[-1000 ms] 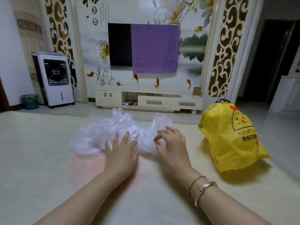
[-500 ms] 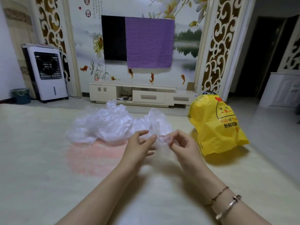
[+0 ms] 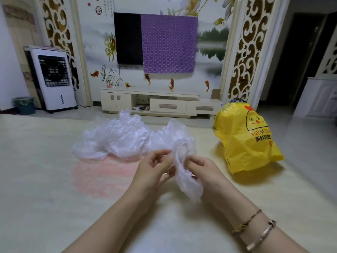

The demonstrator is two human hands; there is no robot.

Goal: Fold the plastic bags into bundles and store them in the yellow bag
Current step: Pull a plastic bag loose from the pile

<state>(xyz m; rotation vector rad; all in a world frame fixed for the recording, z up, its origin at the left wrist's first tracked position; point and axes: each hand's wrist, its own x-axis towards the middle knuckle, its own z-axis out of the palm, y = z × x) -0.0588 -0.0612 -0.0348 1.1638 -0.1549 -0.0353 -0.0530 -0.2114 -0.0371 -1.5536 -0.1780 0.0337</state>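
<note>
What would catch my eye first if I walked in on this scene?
Probably the yellow bag with a cartoon chick, standing on the floor to the right. Next, the two hands in the middle: the left hand and right hand pinch one clear plastic bag between them, lifted off the floor. Behind them lies a crumpled pile of clear bags.

Both hands [image 3: 179,168] pinching clear plastic bag [image 3: 187,179], yellow bag [image 3: 244,143] right

Bare floor [image 3: 45,189] lies open left of the hands. The heap of clear bags [image 3: 116,139] blocks the way ahead. The yellow bag [image 3: 244,139] stands at the right, with bare floor between.
</note>
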